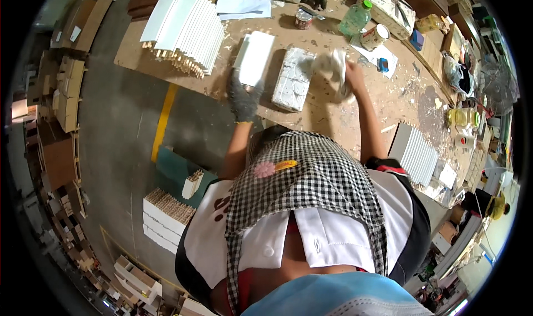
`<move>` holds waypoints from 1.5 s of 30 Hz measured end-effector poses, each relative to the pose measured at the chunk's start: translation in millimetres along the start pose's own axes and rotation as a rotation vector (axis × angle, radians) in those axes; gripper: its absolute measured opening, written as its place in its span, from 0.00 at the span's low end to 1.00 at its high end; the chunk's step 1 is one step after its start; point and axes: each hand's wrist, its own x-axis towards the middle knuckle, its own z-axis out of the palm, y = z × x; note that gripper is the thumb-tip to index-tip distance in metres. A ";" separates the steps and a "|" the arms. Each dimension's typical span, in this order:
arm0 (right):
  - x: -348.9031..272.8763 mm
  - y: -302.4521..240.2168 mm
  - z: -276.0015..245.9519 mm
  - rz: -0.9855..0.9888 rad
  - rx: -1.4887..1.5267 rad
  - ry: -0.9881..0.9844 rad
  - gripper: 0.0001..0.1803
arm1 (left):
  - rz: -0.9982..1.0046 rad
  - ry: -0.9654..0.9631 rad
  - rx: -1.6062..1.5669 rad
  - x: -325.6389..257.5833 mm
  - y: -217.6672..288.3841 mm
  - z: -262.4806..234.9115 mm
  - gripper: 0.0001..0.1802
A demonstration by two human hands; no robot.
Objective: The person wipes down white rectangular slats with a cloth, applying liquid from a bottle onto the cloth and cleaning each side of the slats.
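So my gloved left hand [245, 98] has the near end of a white board [256, 55], just left of the paint-crusted block [293, 80] on the desk [408, 102]. My bare right hand [352, 78] is gripping a whitish rag [336, 66], kinda blurry, right of that block.

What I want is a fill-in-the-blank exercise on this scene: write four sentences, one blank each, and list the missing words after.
1. The left hand, at the near end of a white piece, wears a dark grey ______.
2. The blurred thing in the right hand is mostly coloured ______.
3. The block lies to the left hand's ______.
4. The bottle has a cap coloured ______.

Missing words: glove; white; right; green.
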 end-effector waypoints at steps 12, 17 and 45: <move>-215.7 21.0 -105.2 0.575 -0.840 0.661 0.40 | 0.237 0.008 0.382 24.6 -56.0 5.0 0.29; -249.3 72.0 -108.1 0.697 -0.787 0.599 0.39 | 0.348 -0.044 0.333 20.1 11.1 20.2 0.25; -108.5 -41.7 42.8 0.475 0.758 -0.395 0.20 | 0.201 -0.243 0.005 -31.6 28.6 7.2 0.17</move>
